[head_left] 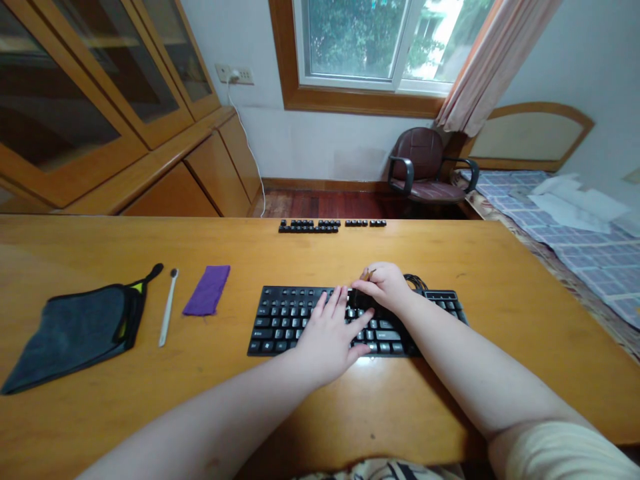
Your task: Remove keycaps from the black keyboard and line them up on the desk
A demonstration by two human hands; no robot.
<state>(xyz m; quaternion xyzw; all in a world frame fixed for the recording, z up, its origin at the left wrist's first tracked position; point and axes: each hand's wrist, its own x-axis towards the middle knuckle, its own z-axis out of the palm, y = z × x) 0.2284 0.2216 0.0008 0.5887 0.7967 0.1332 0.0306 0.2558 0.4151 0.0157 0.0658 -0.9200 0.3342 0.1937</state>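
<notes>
A black keyboard [285,320] lies on the wooden desk [450,260] in front of me. My left hand [330,330] rests flat on its middle keys, fingers stretched out. My right hand [385,283] is closed over the keyboard's top edge and pinches a small brownish tool that I cannot make out clearly. Rows of loose black keycaps [330,225] are lined up at the desk's far edge.
To the left lie a purple cloth [207,291], a white brush [169,307] and a dark grey pouch [75,330]. The keyboard's cable [415,280] coils behind my right hand. A brown office chair [425,170], a bed and wooden cabinets stand beyond the desk.
</notes>
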